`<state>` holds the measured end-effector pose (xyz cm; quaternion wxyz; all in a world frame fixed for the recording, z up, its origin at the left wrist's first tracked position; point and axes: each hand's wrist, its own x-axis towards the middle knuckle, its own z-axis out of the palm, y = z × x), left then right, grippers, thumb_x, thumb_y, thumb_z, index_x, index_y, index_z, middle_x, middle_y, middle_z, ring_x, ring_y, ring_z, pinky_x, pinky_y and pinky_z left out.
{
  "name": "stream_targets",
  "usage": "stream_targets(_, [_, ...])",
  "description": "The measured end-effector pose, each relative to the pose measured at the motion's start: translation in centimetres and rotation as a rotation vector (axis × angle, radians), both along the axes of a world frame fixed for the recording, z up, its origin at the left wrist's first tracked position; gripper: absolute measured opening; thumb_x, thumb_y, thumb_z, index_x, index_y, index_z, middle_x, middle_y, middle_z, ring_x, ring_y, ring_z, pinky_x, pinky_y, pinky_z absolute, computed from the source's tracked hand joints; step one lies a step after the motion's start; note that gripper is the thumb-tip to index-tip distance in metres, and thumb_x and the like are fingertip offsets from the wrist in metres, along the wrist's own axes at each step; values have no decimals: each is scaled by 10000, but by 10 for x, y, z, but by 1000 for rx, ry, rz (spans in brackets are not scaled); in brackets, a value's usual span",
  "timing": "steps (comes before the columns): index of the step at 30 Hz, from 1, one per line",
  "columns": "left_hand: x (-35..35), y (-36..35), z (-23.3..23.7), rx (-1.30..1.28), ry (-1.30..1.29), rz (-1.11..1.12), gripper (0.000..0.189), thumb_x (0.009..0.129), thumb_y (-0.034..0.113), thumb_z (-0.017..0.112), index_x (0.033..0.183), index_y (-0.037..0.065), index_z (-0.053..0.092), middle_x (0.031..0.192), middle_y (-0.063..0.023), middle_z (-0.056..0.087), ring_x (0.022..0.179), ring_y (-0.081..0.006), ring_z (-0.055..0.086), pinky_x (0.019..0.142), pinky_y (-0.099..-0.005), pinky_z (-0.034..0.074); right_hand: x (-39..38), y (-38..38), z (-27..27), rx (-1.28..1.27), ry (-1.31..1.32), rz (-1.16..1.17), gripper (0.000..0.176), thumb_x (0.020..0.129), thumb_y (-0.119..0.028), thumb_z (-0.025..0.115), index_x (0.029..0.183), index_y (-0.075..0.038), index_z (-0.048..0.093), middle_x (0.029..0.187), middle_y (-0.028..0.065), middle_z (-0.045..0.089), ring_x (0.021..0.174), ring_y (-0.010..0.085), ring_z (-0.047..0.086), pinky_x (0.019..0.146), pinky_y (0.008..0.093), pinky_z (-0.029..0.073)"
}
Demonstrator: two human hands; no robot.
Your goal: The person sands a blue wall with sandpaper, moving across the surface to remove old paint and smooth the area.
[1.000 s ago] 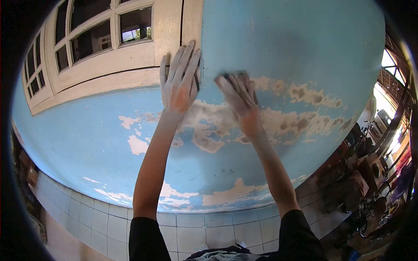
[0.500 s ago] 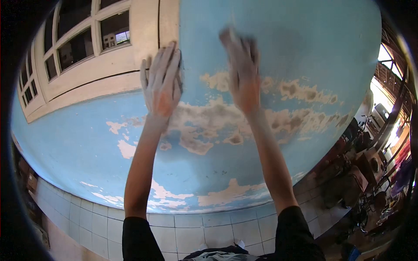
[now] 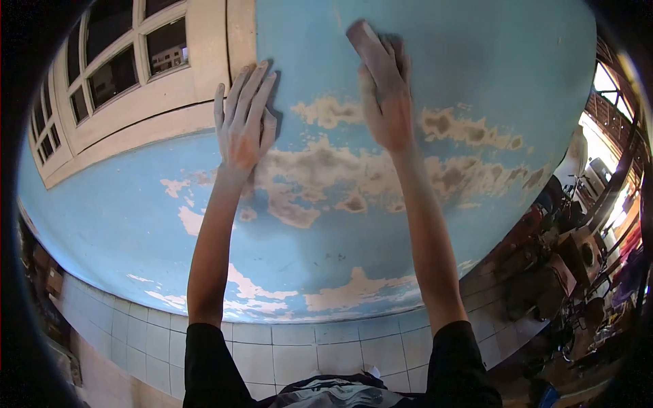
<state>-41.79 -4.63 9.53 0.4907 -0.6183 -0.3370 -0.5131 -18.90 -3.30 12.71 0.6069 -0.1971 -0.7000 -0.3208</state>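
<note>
Against blue wall (image 3: 476,68), beside cream window frame (image 3: 207,61): left hand (image 3: 242,126), laid flat, fingers spread, grip wide and holding nothing, fingertips at the frame's edge. Right hand (image 3: 385,92), higher up, just above peeled paint patches (image 3: 320,166); grip pressing dark pad (image 3: 403,54) to the wall, pad mostly hidden under the fingers. White tiles (image 3: 292,353) below.

Left hand (image 3: 241,129) lies flat and right hand (image 3: 386,95) presses on the peeling blue wall (image 3: 490,68).
</note>
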Motion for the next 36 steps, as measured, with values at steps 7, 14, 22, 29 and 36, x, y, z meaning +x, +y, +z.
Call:
stream_targets(7, [36, 2, 5, -15, 76, -122, 474, 809, 121, 471, 1276, 89, 545, 1371, -60, 502, 1280, -262, 454, 1061, -446, 347, 18, -9, -72, -115, -71, -115, 430, 909, -152, 513, 1337, -130, 482, 1364, 128, 486, 1266, 389, 421, 1070, 521, 287])
stream_targets(14, [41, 2, 8, -45, 57, -149, 462, 780, 67, 478, 1238, 31, 533, 1359, -88, 505, 1270, -283, 463, 1048, -438, 382, 3, 0, 21, 6, -6, -17, 435, 901, -130, 507, 1334, -110, 479, 1358, 146, 485, 1261, 431, 406, 1059, 532, 294])
stream_targets(22, [42, 2, 7, -49, 52, -144, 446, 775, 47, 475, 1216, 38, 543, 1353, -87, 509, 1249, -296, 480, 1035, -447, 396, 2, -7, -30, -155, 20, -56, 460, 890, -124, 529, 1346, -121, 466, 1325, 131, 518, 1245, 421, 425, 1053, 519, 303])
stream_targets(29, [44, 2, 7, -42, 34, -98, 401, 782, 55, 470, 1171, 61, 566, 1341, -83, 518, 1240, -296, 491, 1025, -459, 404, 16, -14, -52, -126, -6, -61, 473, 877, -80, 532, 1344, -66, 459, 1332, 124, 512, 1249, 323, 454, 1090, 498, 281])
stream_targets(36, [44, 7, 3, -8, 34, -112, 373, 786, 67, 478, 1145, 54, 581, 1329, -84, 527, 1220, -316, 507, 1012, -462, 417, 7, -5, -13, -57, 132, -23, 462, 860, -39, 516, 1321, -77, 509, 1326, 107, 528, 1270, 323, 441, 1097, 504, 275])
